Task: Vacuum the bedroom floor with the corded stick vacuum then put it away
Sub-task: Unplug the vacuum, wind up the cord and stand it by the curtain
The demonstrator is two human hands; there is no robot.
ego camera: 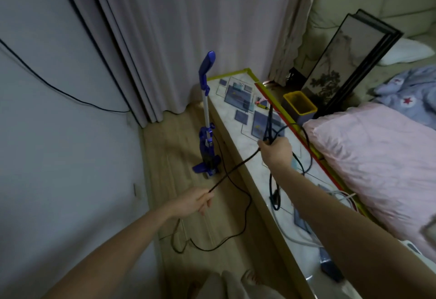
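Note:
The blue stick vacuum [207,119] stands upright on the wooden floor [165,147], leaning against the end of a long low table [236,131]. Its black cord [238,195] trails from the vacuum body across the floor in loose curves. My right hand [276,149] is raised over the table and grips several gathered loops of the cord. My left hand [193,202] is lower, over the floor, pinching the cord. The stretch of cord between the two hands is pulled straight.
Curtains [165,39] hang behind the vacuum, a wall [59,133] runs along the left. A bed with a pink pillow [372,157] lies right of the table. On the table: a yellow-rimmed bin [299,105], framed pictures [349,60], white cables [339,197].

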